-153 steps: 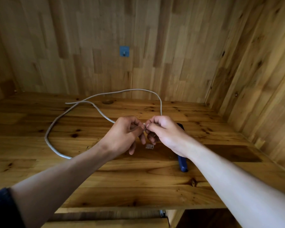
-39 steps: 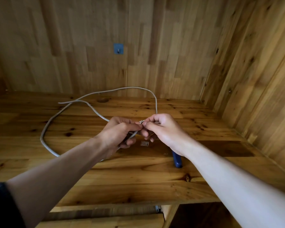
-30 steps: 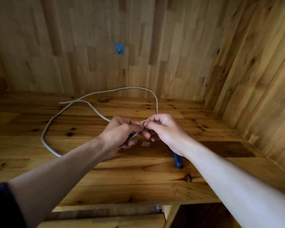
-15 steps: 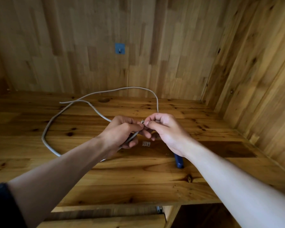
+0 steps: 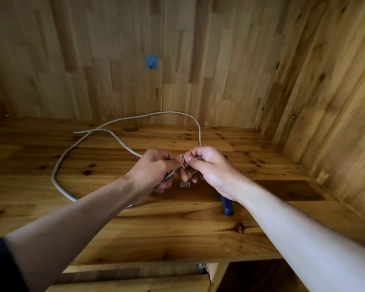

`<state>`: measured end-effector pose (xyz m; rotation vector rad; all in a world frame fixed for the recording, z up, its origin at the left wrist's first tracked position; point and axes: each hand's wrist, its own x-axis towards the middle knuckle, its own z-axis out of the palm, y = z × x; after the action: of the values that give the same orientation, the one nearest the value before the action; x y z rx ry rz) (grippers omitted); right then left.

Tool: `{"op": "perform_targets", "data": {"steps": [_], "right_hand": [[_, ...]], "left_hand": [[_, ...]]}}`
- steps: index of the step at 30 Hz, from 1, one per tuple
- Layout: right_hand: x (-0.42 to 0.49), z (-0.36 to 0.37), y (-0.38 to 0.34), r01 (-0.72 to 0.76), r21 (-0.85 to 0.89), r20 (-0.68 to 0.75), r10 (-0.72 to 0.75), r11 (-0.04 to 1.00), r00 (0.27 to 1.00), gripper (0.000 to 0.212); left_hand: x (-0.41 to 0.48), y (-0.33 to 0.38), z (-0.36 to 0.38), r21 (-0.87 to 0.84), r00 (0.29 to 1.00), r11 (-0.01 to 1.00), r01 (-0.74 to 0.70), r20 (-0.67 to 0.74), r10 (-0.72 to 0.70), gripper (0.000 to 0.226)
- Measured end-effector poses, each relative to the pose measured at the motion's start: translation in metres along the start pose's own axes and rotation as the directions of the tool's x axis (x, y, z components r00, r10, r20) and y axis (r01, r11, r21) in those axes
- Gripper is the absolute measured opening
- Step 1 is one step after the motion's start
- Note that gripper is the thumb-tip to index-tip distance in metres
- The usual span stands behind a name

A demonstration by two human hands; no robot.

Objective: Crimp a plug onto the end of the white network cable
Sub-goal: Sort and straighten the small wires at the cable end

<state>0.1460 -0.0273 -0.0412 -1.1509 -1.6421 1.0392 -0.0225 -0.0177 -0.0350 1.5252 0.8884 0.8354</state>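
The white network cable loops across the wooden table, and one end rises between my hands. My left hand grips the cable just below its end. My right hand pinches the thin wires sticking out of that end. A small clear plug lies on the table right under my hands. The blue handle of a crimping tool shows beneath my right wrist; the rest of the tool is hidden.
Wooden walls close the table at the back and on the right. A small blue hook is stuck on the back wall. The cable's other end lies at the back left. A lower shelf edge shows below the table front.
My hands stay together at the cable end, with small finger shifts on the wires. The cable loop, plug and tool have not moved.
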Motion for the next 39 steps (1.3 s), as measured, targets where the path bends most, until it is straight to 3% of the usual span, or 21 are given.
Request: {"op": "perform_targets", "data": {"steps": [3, 7, 11, 14, 21, 24, 28, 34, 39], "right_hand": [[0.0009, 0.0004, 0.0034, -0.015, -0.021, -0.062, 0.013, 1.0, 0.998, 0.019], [0.0037, -0.0058, 0.0008, -0.045, -0.023, -0.127, 0.042, 0.999, 0.991, 0.019], [0.0023, -0.0056, -0.0039, -0.07, -0.085, -0.054, 0.066, 0.994, 0.996, 0.022], [0.0, -0.0024, -0.0045, -0.012, -0.111, -0.013, 0.01, 0.994, 1.0, 0.018], [0.0008, -0.0047, -0.0002, 0.023, -0.304, -0.067, -0.045, 0.952, 0.997, 0.021], [0.0011, -0.0048, 0.0024, -0.001, -0.364, -0.063, -0.024, 0.931, 0.998, 0.024], [-0.0036, -0.0025, 0.0032, 0.005, -0.369, -0.06, -0.029, 0.929, 0.998, 0.031], [-0.0034, -0.005, -0.0025, -0.018, -0.243, 0.016, 0.022, 0.97, 1.0, 0.022], [-0.0045, -0.0072, -0.003, 0.0, -0.322, 0.055, 0.019, 0.947, 0.998, 0.02]], "left_hand": [[0.0009, 0.0019, 0.0041, 0.155, 0.996, 0.987, -0.05, -0.07, 0.062, 0.022], [-0.0011, 0.0021, 0.0086, 0.238, 0.993, 0.967, -0.088, -0.053, 0.103, 0.019], [-0.0011, 0.0047, 0.0064, 0.211, 0.993, 0.973, -0.092, -0.054, 0.105, 0.018], [-0.001, 0.0078, 0.0047, 0.188, 0.997, 0.98, -0.059, -0.034, 0.067, 0.018], [-0.0038, 0.0075, 0.0022, 0.144, 0.999, 0.989, 0.039, 0.019, -0.042, 0.015], [-0.0042, 0.0052, 0.0038, 0.221, 0.999, 0.975, 0.036, -0.008, -0.035, 0.015], [-0.0017, 0.0051, 0.0047, 0.277, 1.0, 0.961, 0.022, -0.028, -0.015, 0.022], [-0.0009, 0.0054, 0.0022, 0.204, 1.0, 0.979, 0.011, -0.026, -0.006, 0.024], [-0.001, 0.0041, 0.0005, 0.179, 0.999, 0.982, 0.054, -0.003, -0.054, 0.019]]}}
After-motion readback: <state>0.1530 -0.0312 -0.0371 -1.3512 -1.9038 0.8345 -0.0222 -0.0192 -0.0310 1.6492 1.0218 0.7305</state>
